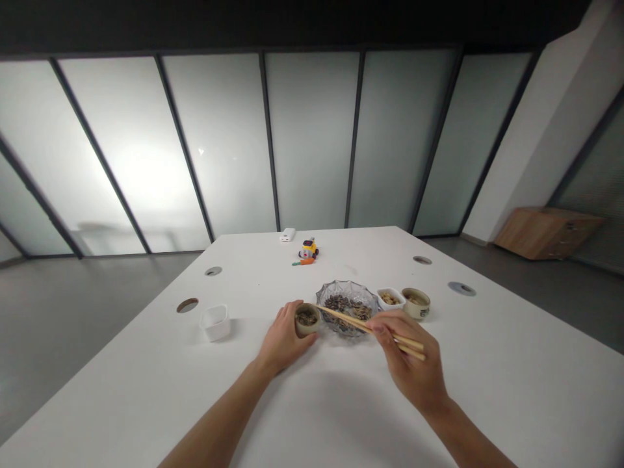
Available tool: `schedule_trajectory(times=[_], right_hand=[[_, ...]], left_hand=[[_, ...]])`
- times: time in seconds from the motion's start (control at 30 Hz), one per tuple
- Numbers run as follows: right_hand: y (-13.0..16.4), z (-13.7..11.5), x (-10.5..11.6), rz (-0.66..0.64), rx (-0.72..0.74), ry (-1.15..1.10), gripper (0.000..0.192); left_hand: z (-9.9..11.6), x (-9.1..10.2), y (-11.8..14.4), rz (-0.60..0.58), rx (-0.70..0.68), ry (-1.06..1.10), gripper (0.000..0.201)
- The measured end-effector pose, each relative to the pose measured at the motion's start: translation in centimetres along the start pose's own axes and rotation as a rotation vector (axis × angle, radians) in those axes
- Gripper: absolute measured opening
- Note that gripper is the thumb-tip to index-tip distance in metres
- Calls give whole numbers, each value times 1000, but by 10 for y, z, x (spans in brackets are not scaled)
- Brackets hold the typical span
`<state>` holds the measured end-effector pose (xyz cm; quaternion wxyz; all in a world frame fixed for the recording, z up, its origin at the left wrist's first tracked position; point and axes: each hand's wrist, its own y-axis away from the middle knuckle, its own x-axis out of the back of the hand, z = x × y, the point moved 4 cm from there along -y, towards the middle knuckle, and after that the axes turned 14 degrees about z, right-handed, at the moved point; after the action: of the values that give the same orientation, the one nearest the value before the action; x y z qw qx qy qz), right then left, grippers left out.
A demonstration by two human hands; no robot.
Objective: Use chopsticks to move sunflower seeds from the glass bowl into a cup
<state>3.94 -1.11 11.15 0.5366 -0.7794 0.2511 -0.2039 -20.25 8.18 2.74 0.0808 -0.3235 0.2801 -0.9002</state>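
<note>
My left hand [285, 339] is wrapped round a small beige cup [307, 325] that holds dark bits and tilts slightly toward me. In my right hand [412, 361] is a pair of wooden chopsticks [355, 322], its tips over the cup's rim near the glass bowl's left edge. The faceted glass bowl [325, 290] stands just right of the cup, with dark seeds and lighter brownish pieces inside. Whether the chopstick tips pinch anything is too small to tell.
Right of the bowl are a white dish [398, 304] of tan pieces and a second beige cup [423, 307]. A clear plastic container [215, 325] stands at left. Farther back lie a toy car [309, 248], a toy carrot [306, 262] and a white box [287, 234]. Holes pierce the white table [160, 377].
</note>
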Motion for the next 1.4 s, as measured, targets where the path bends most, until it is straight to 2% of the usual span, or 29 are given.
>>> schedule_trajectory(times=[0.3,0.73,1.13,1.3,1.4], right_hand=[[1,8,-1,-9,6,99,20],[2,18,-1,-15,-74,199,33],[2,20,3,43,-75,206,28],[-2,12,6,110,-109,113,30],[-3,4,4,94,-139,47,32]], left_hand=[[1,0,2,-11,9,-5,64],[1,0,2,-15,11,-5,64],[0,0,3,-20,10,-6,63],[0,0,2,-22,19,-9,64],[0,0,1,-20,23,-9,64]])
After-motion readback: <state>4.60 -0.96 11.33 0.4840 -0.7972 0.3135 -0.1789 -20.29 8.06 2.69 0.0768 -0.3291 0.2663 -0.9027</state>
